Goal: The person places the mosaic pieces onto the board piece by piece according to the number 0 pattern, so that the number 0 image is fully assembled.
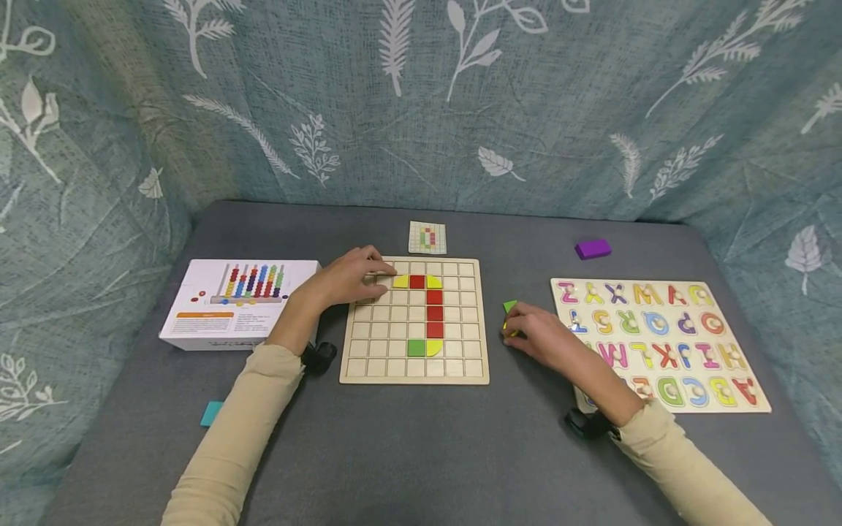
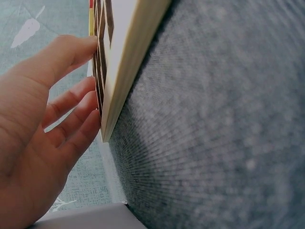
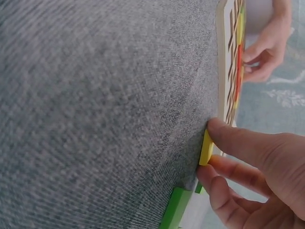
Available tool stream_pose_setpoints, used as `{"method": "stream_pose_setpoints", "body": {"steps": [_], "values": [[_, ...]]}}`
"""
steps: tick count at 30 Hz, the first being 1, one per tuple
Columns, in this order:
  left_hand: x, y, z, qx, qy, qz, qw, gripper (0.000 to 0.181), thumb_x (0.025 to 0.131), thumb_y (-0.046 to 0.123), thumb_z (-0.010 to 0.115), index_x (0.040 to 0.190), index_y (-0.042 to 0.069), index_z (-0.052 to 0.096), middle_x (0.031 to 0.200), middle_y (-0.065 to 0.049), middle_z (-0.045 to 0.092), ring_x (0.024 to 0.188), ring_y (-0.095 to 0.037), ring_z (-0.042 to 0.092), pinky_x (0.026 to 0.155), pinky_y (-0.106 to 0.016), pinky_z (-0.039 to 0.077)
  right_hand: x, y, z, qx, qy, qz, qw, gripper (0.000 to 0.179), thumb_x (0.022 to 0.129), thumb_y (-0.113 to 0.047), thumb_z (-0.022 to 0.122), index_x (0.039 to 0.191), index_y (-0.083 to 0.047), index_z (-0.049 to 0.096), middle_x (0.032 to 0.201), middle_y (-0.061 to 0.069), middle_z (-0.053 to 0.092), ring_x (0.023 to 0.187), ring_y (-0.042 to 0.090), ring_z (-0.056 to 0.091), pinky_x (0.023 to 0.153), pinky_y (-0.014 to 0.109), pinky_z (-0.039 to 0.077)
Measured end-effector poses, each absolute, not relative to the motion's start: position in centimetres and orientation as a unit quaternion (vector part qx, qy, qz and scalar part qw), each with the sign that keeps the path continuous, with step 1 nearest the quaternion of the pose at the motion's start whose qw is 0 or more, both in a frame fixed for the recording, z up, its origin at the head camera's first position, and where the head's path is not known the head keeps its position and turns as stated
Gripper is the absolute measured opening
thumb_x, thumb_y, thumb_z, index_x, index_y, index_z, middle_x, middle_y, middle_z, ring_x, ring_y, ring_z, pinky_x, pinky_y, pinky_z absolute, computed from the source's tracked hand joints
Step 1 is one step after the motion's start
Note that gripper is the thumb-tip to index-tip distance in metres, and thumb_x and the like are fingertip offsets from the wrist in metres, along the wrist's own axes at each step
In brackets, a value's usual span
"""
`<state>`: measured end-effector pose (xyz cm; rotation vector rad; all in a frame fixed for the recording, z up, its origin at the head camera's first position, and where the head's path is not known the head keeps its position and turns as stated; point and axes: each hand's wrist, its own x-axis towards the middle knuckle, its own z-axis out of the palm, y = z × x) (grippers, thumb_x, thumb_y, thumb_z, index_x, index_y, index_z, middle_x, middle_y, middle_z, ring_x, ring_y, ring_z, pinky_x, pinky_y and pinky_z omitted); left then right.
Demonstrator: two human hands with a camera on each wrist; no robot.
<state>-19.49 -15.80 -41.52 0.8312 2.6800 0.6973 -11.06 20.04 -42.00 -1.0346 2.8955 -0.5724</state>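
Note:
A wooden grid board (image 1: 381, 369) lies mid-table. On it, several red squares (image 1: 435, 313) form a column, with another red square (image 1: 417, 282) in the top row between two yellow pieces with curved edges. Lower down, a green square (image 1: 416, 348) sits beside a yellow quarter-round (image 1: 434, 348). My left hand (image 1: 349, 277) rests its loosely extended fingertips on the board's upper left part. Right of the board, my right hand (image 1: 541, 334) pinches a yellow block (image 3: 206, 150) between thumb and fingers, low over the cloth. Close by lies a green block (image 3: 174, 209).
Behind the board lies a small pattern card (image 1: 414, 248). At left are a white abacus box (image 1: 197, 281) and a teal piece (image 1: 211, 413). An alphabet puzzle board (image 1: 737, 351) lies under the right forearm, with a purple block (image 1: 593, 249) behind it.

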Motion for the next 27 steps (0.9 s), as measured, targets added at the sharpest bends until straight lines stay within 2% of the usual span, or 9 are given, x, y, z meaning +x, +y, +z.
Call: {"method": "stream_pose_setpoints", "body": {"steps": [16, 27], "values": [[-19.53, -15.75, -41.67, 0.285, 0.919, 0.243, 0.128, 0.037, 0.092, 0.020, 0.066, 0.129, 0.014, 0.064, 0.121, -0.012, 0.054, 0.105, -0.028, 0.048, 0.090, -0.045, 0.041, -10.88, 19.79, -41.58, -0.315, 0.938, -0.146, 0.019, 0.005, 0.080, -0.012, 0.079, 0.081, -0.011, 0.073, 0.096, 0.003, 0.064, 0.080, 0.018, 0.065, 0.068, 0.036, 0.053], [-19.65, -15.77, -41.81, 0.287, 0.919, 0.240, 0.122, 0.037, 0.092, 0.020, 0.066, 0.128, 0.014, 0.065, 0.121, -0.012, 0.055, 0.105, -0.028, 0.049, 0.090, -0.045, 0.042, -10.96, 19.68, -41.34, -0.313, 0.939, -0.142, 0.030, 0.005, 0.081, -0.011, 0.077, 0.081, -0.011, 0.072, 0.094, 0.005, 0.064, 0.077, 0.017, 0.063, 0.068, 0.035, 0.052]]}}
